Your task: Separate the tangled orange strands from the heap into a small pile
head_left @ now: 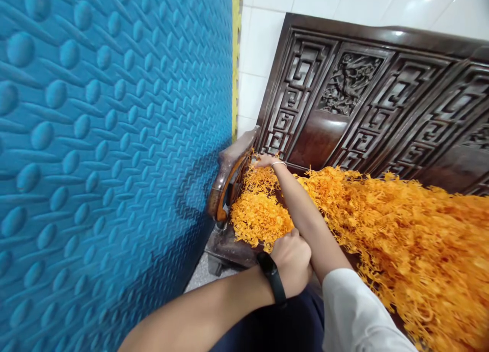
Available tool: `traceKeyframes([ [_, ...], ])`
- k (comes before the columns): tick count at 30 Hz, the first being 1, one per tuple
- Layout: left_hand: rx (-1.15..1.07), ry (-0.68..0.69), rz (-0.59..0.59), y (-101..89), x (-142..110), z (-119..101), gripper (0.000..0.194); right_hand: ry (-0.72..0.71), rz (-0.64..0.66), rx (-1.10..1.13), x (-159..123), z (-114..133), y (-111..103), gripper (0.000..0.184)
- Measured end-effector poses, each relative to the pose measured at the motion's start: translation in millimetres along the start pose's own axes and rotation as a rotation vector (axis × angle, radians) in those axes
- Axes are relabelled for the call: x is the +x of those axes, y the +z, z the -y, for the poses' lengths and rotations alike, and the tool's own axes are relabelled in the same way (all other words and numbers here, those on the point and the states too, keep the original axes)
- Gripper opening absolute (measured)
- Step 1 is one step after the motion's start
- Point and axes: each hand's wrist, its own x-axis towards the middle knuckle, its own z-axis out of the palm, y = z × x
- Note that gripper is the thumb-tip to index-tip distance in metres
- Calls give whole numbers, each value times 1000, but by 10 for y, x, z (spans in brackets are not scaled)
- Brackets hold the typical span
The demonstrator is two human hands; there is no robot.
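My left hand (pixel 292 262), with a black band watch on its wrist, is closed in a fist in front of my right forearm. Its curled fingers face away from me, so anything inside them is hidden. Beside it lies a small heap of orange frilly shreds (pixel 262 217), like artificial petals. My right hand (pixel 264 160), wearing a thin pale bracelet, reaches to the far left corner of the wooden bench seat (pixel 233 247). There its fingers look stretched out and touch orange shreds. A much larger pile of orange shreds (pixel 420 235) spreads along the seat to the right.
The dark carved bench back (pixel 328 138) rises behind the piles. A curved wooden armrest (pixel 229 161) bounds the seat on the left. Close by stands a blue textured padded surface (pixel 114 138) with a yellow edge (pixel 236 51). White tiles (pixel 263 41) cover the wall.
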Motion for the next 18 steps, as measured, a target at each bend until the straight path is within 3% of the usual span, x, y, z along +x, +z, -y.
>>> traceKeyframes([
  [5, 24, 44, -26, -55, -52, 60, 26, -118, 16, 50, 27, -64, -157, 65],
  [10, 26, 94, -46, -97, -87, -27, 33, -156, 36, 75, -77, -104, -368, 81],
  [18, 142, 282, 13, -48, -245, -197, 28, -149, -14, 91, -565, -239, -901, 80],
])
